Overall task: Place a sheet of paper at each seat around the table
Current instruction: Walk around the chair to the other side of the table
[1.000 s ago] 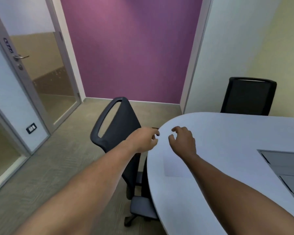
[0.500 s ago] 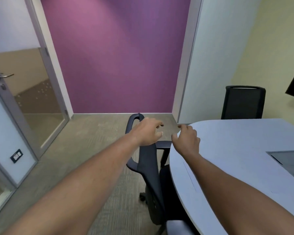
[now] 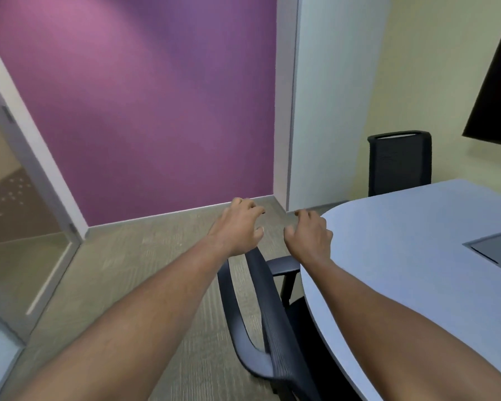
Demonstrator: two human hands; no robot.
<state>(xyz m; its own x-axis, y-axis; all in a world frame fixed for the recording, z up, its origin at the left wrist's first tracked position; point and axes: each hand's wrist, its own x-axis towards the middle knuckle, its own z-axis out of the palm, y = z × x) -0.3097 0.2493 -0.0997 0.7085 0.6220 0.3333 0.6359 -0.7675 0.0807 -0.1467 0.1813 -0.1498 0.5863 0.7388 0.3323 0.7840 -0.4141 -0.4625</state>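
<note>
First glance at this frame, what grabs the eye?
The two bare forearms reaching forward, left hand over the near chair and right hand at the edge of the pale table, both empty. Behind them, the big purple wall fills the upper left. No paper shows.

- You're in an office meeting room: a rounded pale table [image 3: 417,270] fills the right.
- Dark swivel chairs [image 3: 261,314] sit at it.
- A glass door [image 3: 26,227] stands at left.
</note>
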